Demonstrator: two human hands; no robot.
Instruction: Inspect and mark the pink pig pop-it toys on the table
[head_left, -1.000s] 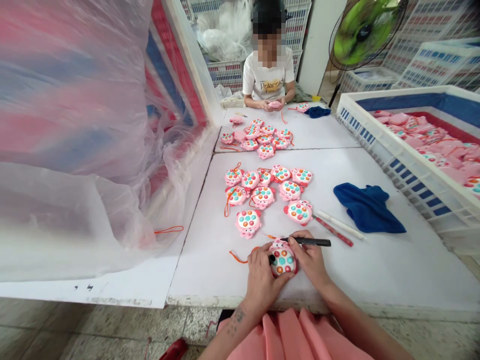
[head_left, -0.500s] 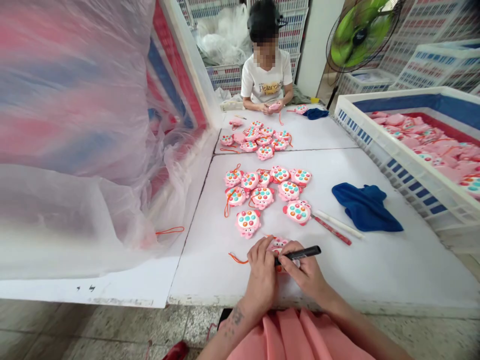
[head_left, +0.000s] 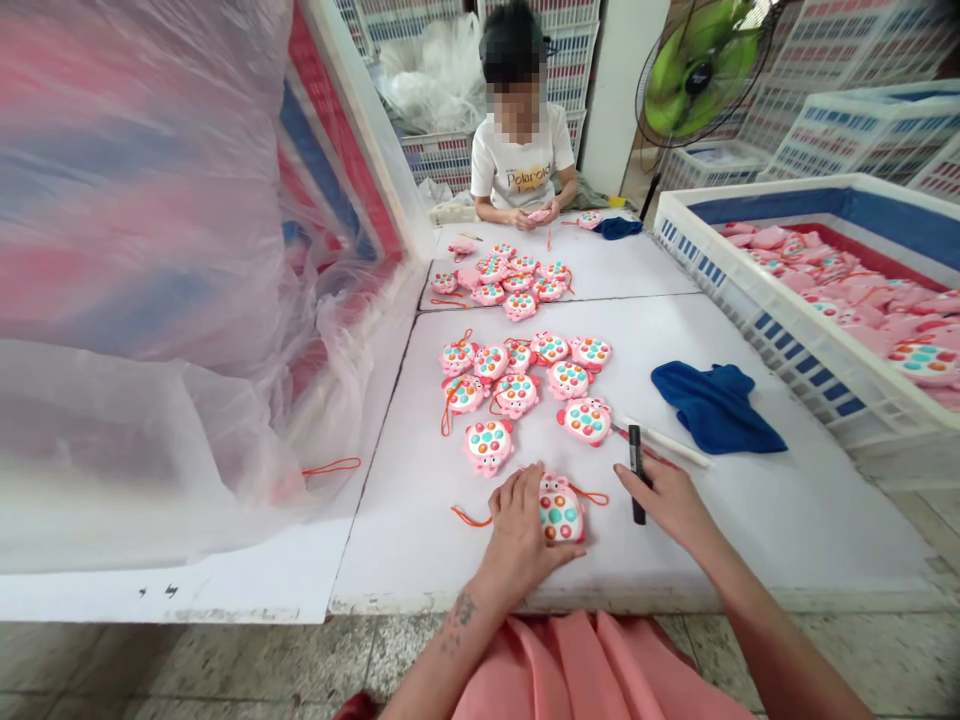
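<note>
My left hand [head_left: 519, 525] grips a pink animal-shaped toy [head_left: 562, 512] on the table near its front edge, fingers over the left side, thumb along the bottom. The toy has a white panel with coloured round buttons, two eyes and an orange cord loop. My right hand [head_left: 671, 500], to the right of it, holds a black marker [head_left: 636, 490] across the thumb. Its fingers are at a red patterned pen [head_left: 619, 431], which they partly hide. A white stick [head_left: 675, 446] lies alongside. Ahead sit several similar pink toys [head_left: 516, 396].
A blue cloth [head_left: 716, 405] lies on the right. Beyond it stands a white crate [head_left: 795, 345] full of pink toys. Plastic sheeting [head_left: 187, 430] drapes the left side. Across the table [head_left: 405, 480], a person [head_left: 523, 165] handles a toy; a green fan [head_left: 697, 80] stands behind.
My right hand has moved right, away from the toy, and the marker has turned from nearly level to upright in view. The toy's button panel is now uncovered.
</note>
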